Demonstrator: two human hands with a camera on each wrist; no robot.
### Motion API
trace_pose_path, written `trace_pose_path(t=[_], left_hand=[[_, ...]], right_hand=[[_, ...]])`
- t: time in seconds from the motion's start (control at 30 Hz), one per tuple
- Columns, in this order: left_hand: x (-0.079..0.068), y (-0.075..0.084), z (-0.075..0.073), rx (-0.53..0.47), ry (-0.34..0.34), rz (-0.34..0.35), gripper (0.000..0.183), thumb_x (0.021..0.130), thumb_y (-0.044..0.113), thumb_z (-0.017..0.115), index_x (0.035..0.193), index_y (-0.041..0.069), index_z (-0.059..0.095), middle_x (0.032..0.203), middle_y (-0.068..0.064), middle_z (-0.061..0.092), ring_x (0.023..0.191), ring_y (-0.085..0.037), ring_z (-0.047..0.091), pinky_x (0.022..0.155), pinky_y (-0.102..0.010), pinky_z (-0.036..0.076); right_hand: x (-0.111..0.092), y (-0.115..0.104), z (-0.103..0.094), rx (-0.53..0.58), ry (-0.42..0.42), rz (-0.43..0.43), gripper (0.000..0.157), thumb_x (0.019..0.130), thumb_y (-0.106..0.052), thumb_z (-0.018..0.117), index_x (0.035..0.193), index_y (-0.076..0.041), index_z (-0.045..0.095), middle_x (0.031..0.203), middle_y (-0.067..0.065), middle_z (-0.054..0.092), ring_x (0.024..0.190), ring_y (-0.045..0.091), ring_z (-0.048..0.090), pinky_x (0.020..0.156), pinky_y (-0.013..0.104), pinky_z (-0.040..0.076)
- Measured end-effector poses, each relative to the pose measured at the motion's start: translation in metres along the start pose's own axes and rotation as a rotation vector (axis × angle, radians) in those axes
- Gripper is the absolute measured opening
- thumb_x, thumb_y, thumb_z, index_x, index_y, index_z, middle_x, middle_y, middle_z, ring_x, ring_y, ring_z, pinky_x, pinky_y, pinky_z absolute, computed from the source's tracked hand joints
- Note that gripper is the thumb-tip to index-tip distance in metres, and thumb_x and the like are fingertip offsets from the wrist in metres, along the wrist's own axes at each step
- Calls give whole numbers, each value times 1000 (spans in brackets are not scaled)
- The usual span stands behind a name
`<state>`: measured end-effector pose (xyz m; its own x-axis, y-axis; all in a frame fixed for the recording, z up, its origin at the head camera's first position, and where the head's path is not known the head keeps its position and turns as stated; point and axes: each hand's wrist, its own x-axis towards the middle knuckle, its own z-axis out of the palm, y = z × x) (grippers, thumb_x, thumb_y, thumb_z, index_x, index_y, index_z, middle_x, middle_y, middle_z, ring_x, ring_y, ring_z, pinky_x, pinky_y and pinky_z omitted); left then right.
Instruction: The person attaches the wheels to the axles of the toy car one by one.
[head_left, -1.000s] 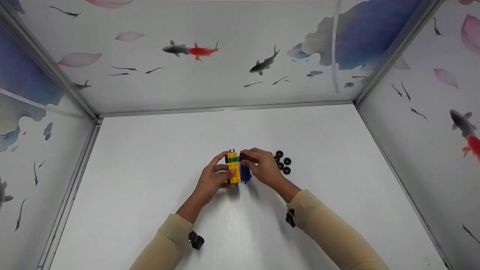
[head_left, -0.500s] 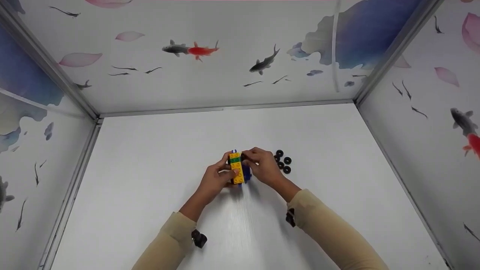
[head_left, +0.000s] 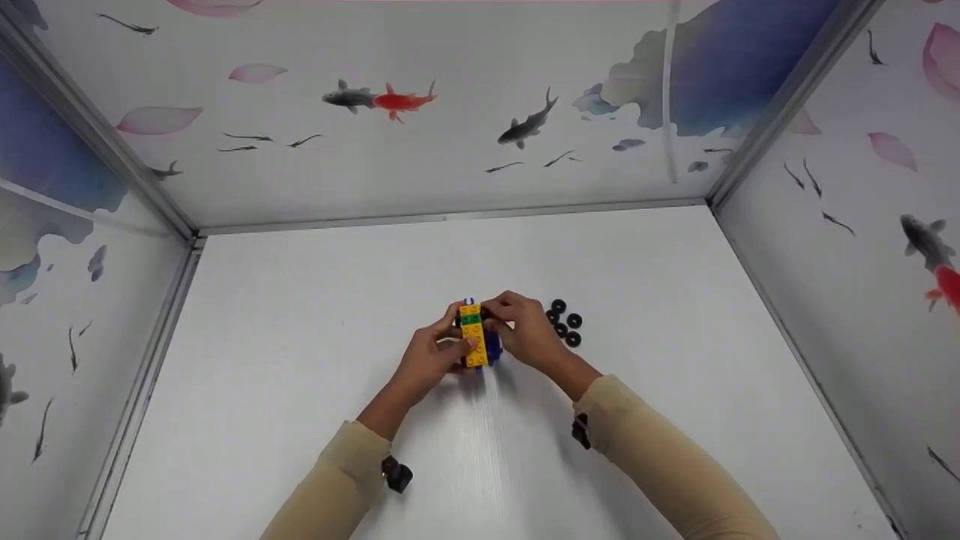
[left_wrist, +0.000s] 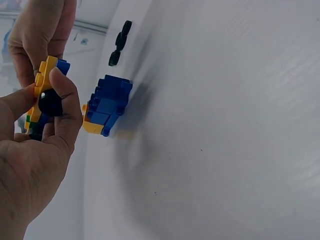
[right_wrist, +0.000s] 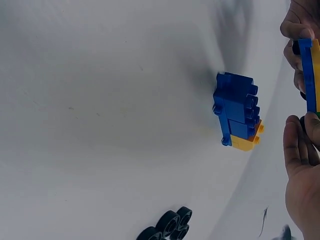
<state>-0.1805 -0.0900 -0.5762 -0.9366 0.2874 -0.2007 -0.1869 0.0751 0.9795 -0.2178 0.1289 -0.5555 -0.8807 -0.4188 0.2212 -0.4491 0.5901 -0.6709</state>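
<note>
My left hand (head_left: 429,358) grips a building-block vehicle (head_left: 473,341) with a yellow studded top, a green strip across it and a blue base. In the left wrist view a black wheel (left_wrist: 50,103) sits on its side, between the fingers and thumb. My right hand (head_left: 527,334) is at the vehicle's far right side, its thumb and fingers pinching a small black wheel (right_wrist: 303,121) against the blue base; the fingers hide most of this wheel. Just behind and below the held vehicle, a second assembly of blue blocks (right_wrist: 234,106) with a yellow and orange end stands on the table.
Several loose black wheels (head_left: 574,321) lie in a cluster on the white table (head_left: 315,315), just right of my right hand. Printed panels with fish and petals (head_left: 257,73) wall the table at the back and both sides.
The held vehicle and my left hand have shifted slightly right, and the vehicle leans a little more, closer to my right fingers. During the last half second both hands have hardly moved.
</note>
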Motion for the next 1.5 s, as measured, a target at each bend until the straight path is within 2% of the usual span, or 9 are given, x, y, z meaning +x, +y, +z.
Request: trace_pose_path(t=[0.33,0.5,0.63,0.73,0.93,1.03,1.27,1.5], left_hand=[[3,-3,2,-40,33,-37,77,107,24,76,173,36,39,142,-17,66,110,-25,76,88,-39,70],[4,-2,3,-51,47,-46,76,105,23,77,172,36,41,143,-17,68,109,-25,78,86,-39,70],[5,-4,2,-55,56,-37,77,105,24,77,172,36,40,142,-17,68,109,-25,78,87,-41,70],[4,-6,1,-65,67,-29,76,106,23,76,171,40,41,140,-18,68,109,-25,77,87,-41,70],[4,-9,1,-80,79,-41,74,106,21,75,168,47,43,139,-18,65,105,-25,75,84,-37,70],[4,-9,1,-80,78,-52,74,107,21,75,168,47,43,139,-19,64,104,-25,75,83,-36,70],[4,-8,1,-89,73,-45,74,107,20,74,169,46,42,141,-19,63,105,-26,75,83,-35,70],[3,-9,0,-79,74,-33,74,109,21,72,169,48,41,140,-19,63,106,-26,75,85,-36,70]], right_hand=[[1,4,-5,61,-61,53,34,108,-8,71,141,-5,75,126,14,75,119,28,77,104,39,65],[1,7,-6,64,-75,80,36,106,-11,74,143,-8,74,128,12,76,116,25,78,103,38,66],[0,10,-7,62,-71,69,40,105,-11,77,144,-6,73,128,14,76,114,27,79,100,40,67],[-2,15,-9,39,-66,65,37,104,-10,78,140,-4,75,127,16,76,114,30,78,98,44,68],[-11,29,-17,-60,-71,122,22,103,-12,79,123,-5,83,122,13,75,112,30,73,96,49,66],[-17,37,-24,-92,-68,145,21,102,-11,79,122,-3,83,122,14,74,112,33,72,96,49,65],[-29,66,-43,-136,-4,126,20,100,-3,78,119,2,82,119,18,74,102,34,71,88,48,61],[-42,91,-58,-175,43,178,22,98,3,76,119,5,81,120,23,74,114,43,71,98,57,61]])
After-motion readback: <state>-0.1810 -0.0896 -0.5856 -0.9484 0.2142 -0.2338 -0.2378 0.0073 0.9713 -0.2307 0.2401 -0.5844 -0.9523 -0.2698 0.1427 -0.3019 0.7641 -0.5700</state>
